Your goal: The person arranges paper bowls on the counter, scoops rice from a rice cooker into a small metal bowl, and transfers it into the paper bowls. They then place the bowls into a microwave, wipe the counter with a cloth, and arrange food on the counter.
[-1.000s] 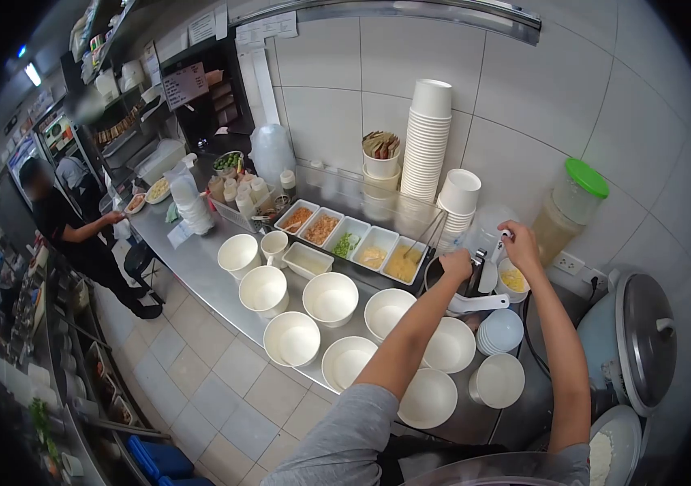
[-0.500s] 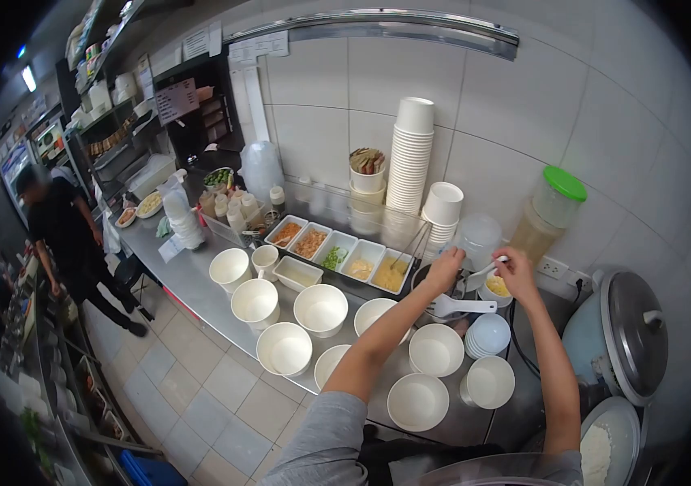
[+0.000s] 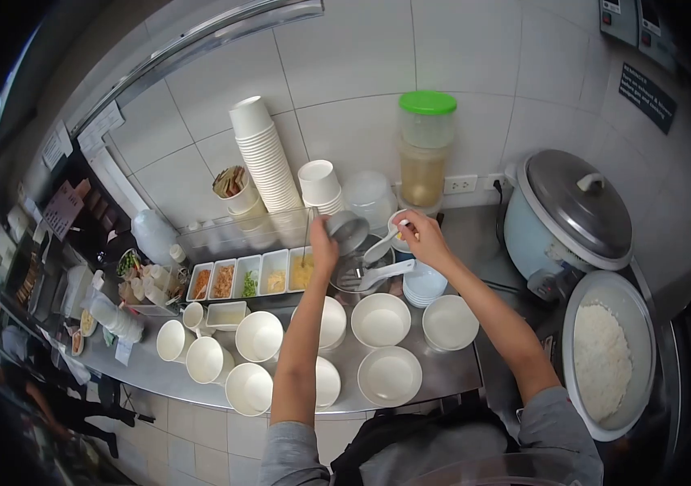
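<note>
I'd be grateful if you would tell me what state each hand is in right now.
Left hand: closed, holding a round lid or bowl, unclear which.
Right hand: closed, holding a spoon.

Holds both arms outstretched, curling the left hand front-left of the green-lidded container, pinching the right hand before it.

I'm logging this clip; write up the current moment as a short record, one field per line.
Left hand: holding a round grey item; lid or cup, unclear
Right hand: gripping a white spoon by its handle
Near the hands: another white utensil, its handle pointing right
Front of counter: several white bowls, set close together
Behind the bowls: a row of topping trays
By the wall: a tall stack of cups, a green-lidded container
Far right: a lidded cooker
</note>
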Demonstrator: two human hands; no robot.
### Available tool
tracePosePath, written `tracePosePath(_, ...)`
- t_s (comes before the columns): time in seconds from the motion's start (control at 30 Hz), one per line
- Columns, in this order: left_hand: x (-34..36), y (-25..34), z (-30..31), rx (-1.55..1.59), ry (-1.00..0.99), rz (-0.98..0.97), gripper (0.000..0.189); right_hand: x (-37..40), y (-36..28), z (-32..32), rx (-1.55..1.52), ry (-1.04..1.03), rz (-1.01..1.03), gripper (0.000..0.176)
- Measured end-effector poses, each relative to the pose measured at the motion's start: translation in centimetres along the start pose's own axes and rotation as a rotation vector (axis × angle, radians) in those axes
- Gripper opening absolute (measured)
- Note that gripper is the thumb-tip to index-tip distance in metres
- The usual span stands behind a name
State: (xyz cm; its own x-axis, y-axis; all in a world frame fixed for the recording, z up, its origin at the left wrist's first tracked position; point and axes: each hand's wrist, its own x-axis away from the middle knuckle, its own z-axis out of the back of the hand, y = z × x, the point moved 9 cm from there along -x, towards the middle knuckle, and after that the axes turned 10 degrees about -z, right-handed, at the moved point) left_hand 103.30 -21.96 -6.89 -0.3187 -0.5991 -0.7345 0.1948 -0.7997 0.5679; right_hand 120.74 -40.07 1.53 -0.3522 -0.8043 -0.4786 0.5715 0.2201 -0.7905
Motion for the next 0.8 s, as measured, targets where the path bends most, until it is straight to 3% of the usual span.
tracePosePath(0.13, 3.1, -5.8, 1.0, 0.330, 0.335, 0.544, 0.039, 0.7, 4.6, 1.9, -0.238, 0.211, -0.207, 0.009)
tracePosePath(0.27, 6.4, -8.1, 2.0, 1.011, 0.496, 0.925, 0.041, 2.0, 8.7, 2.0, -0.576, 0.271, -0.447, 0.010)
tracePosePath(0.3, 6.7, -10.8, 5.4, 0.704, 0.269, 0.714, 0.041, 2.4, 9.5, 1.8, -0.641, 0.277, -0.511, 0.011)
tracePosePath(0.37, 8.3, -1.6, 14.3, -0.152, -0.070, 0.349, 0.039, 3.2, 11.0, 1.5, -0.767, 0.304, -0.603, 0.015)
tracePosePath(0.43, 13.6, 2.1, 25.4, -0.246, 0.131, 0.274, 0.046, 3.7, 11.5, 1.3, -0.795, 0.335, -0.608, 0.014)
tracePosePath(0.47, 19.6, -0.9, 32.4, 0.262, 0.314, 0.443, 0.051, 4.0, 11.4, 1.3, -0.811, 0.351, -0.600, 0.014)
tracePosePath(0.5, 23.5, 3.9, 37.8, 0.187, 0.418, 0.354, 0.054, 4.2, 10.8, 1.4, -0.768, 0.362, -0.521, 0.013)
tracePosePath(0.6, 43.9, 1.1, 60.4, -0.234, 0.616, 0.223, 0.046, 4.9, 6.1, 1.3, -0.704, 0.330, -0.235, 0.011)
tracePosePath(0.63, 46.2, 1.8, 61.2, -0.430, 0.656, 0.363, 0.046, 5.3, 5.4, 0.1, -0.657, 0.279, -0.201, 0.013)
tracePosePath(0.67, 46.5, 0.9, 58.6, -0.520, 0.669, 0.532, 0.046, 5.7, 4.9, -1.1, -0.606, 0.230, -0.169, 0.016)
tracePosePath(0.7, 45.2, 0.4, 54.7, -0.554, 0.657, 0.663, 0.045, 5.9, 4.6, -2.8, -0.614, 0.169, -0.006, 0.019)
tracePosePath(0.77, 40.6, -0.9, 47.5, -0.502, 0.582, 0.734, 0.045, 5.3, 3.9, -4.9, -0.364, 0.020, -0.089, 0.017)
tracePosePath(0.8, 38.1, -1.4, 44.0, -0.456, 0.529, 0.734, 0.045, 5.6, 2.4, -3.6, -0.233, 0.193, 0.024, 0.013)
